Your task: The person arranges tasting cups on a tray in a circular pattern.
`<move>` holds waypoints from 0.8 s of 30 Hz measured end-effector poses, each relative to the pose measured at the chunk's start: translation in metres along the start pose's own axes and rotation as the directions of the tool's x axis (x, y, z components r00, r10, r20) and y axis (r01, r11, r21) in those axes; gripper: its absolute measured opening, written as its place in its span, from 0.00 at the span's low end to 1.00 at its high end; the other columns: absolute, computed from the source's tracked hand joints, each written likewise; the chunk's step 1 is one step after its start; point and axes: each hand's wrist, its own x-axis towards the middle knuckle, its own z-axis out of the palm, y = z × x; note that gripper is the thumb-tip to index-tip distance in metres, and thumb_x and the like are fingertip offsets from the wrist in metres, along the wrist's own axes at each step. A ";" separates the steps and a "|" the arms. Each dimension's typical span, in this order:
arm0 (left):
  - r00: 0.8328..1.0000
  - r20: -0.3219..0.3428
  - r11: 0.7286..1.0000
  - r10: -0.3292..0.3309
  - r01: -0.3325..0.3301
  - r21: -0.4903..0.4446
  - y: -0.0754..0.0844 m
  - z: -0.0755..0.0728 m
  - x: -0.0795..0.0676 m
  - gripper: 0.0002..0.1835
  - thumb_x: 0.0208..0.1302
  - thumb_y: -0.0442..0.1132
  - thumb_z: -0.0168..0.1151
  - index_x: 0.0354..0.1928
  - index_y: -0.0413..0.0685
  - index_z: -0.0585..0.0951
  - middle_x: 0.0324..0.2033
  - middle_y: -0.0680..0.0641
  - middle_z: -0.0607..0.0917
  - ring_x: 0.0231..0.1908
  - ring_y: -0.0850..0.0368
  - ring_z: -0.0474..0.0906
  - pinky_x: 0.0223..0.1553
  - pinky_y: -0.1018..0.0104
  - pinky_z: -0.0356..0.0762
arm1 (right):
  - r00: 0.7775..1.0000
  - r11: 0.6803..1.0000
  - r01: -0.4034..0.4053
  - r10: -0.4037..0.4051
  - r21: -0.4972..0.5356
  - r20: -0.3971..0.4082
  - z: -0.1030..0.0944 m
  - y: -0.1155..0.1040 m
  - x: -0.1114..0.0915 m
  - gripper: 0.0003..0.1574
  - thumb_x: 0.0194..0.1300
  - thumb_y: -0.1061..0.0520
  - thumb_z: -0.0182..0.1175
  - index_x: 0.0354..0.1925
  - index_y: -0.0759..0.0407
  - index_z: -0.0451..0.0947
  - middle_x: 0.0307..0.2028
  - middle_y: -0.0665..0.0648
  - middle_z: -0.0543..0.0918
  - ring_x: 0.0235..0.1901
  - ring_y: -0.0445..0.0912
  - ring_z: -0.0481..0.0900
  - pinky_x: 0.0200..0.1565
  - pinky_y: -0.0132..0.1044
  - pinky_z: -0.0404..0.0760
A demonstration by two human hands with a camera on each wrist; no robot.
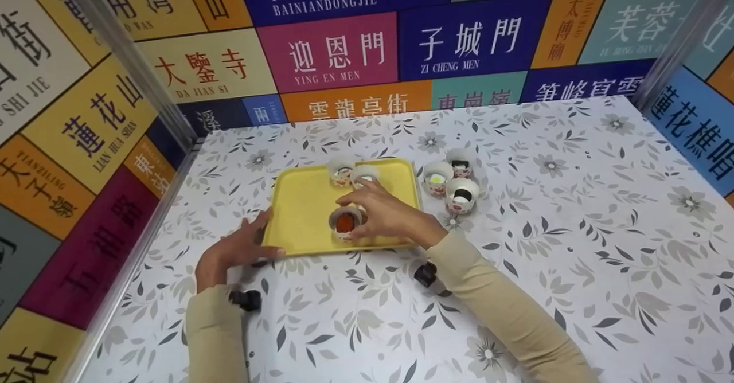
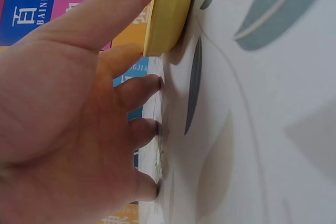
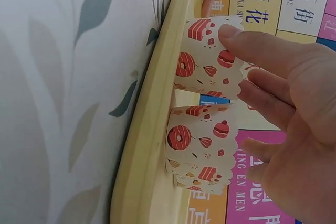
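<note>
A yellow tray (image 1: pixel 302 214) lies on the table with several printed paper baking cups on it. My right hand (image 1: pixel 385 211) holds the front baking cup (image 3: pixel 206 61), which has an orange-red filling (image 1: pixel 345 223); the thumb is on its side near the rim, the fingers behind it. A second baking cup (image 3: pixel 199 137) stands right beside it, mostly hidden by my hand in the head view. At the tray's back stand two more baking cups (image 1: pixel 339 180). My left hand (image 1: pixel 238 251) touches the tray's front left corner, thumb along the front edge, fingers spread at the left side.
Right of the tray, three more baking cups stand close together: one with white and yellow filling (image 1: pixel 437 178), two with a dark strip over white (image 1: pixel 461 196). The table (image 1: pixel 545 245) has a floral cover. Panels with large lettering (image 1: pixel 330 53) surround its back and sides.
</note>
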 end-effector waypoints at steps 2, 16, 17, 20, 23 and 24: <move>1.000 0.000 1.000 0.000 0.000 0.005 0.000 0.001 0.000 0.63 0.51 0.68 0.71 0.80 0.71 0.38 0.79 0.37 0.31 0.78 0.33 0.25 0.73 0.26 0.32 | 1.000 1.000 0.002 -0.002 0.001 -0.006 0.001 0.000 -0.001 0.44 0.52 0.51 0.78 0.65 0.59 0.75 0.65 0.56 0.79 0.78 0.60 0.53 0.79 0.58 0.38; 1.000 -0.003 1.000 0.006 -0.006 -0.002 0.002 0.001 -0.001 0.62 0.53 0.66 0.70 0.80 0.70 0.38 0.80 0.39 0.32 0.78 0.34 0.26 0.73 0.27 0.32 | 0.998 1.000 -0.006 0.006 0.007 -0.067 -0.001 -0.008 -0.015 0.46 0.52 0.46 0.78 0.66 0.55 0.73 0.66 0.56 0.77 0.78 0.60 0.51 0.79 0.60 0.34; 1.000 -0.002 1.000 0.005 -0.005 -0.002 0.002 0.001 -0.001 0.62 0.54 0.66 0.70 0.80 0.70 0.38 0.80 0.39 0.32 0.78 0.34 0.25 0.73 0.27 0.32 | 0.998 1.000 0.000 0.001 0.008 -0.065 0.000 -0.008 -0.015 0.45 0.53 0.46 0.77 0.66 0.54 0.74 0.66 0.56 0.77 0.78 0.60 0.51 0.78 0.60 0.35; 1.000 -0.001 1.000 0.006 -0.006 -0.005 0.001 0.001 -0.001 0.62 0.53 0.66 0.71 0.80 0.69 0.38 0.80 0.40 0.33 0.78 0.35 0.25 0.73 0.28 0.31 | 0.998 1.000 0.026 -0.026 0.008 -0.053 0.002 -0.008 -0.015 0.40 0.56 0.47 0.75 0.64 0.56 0.75 0.64 0.56 0.79 0.78 0.60 0.51 0.78 0.62 0.36; 1.000 -0.003 1.000 0.006 -0.006 -0.013 0.002 0.000 -0.002 0.62 0.53 0.66 0.71 0.80 0.70 0.39 0.80 0.40 0.33 0.78 0.35 0.25 0.73 0.28 0.31 | 0.998 0.999 0.036 -0.035 0.012 -0.052 0.005 -0.008 -0.013 0.35 0.58 0.49 0.75 0.62 0.57 0.78 0.60 0.56 0.82 0.78 0.59 0.53 0.78 0.62 0.38; 1.000 -0.003 1.000 0.005 -0.006 -0.015 0.002 0.000 -0.002 0.62 0.52 0.65 0.71 0.80 0.70 0.39 0.80 0.40 0.33 0.78 0.35 0.25 0.74 0.28 0.31 | 0.998 0.999 0.038 -0.037 0.013 -0.055 0.005 -0.008 -0.012 0.34 0.58 0.50 0.74 0.61 0.57 0.79 0.58 0.56 0.83 0.77 0.58 0.54 0.78 0.61 0.39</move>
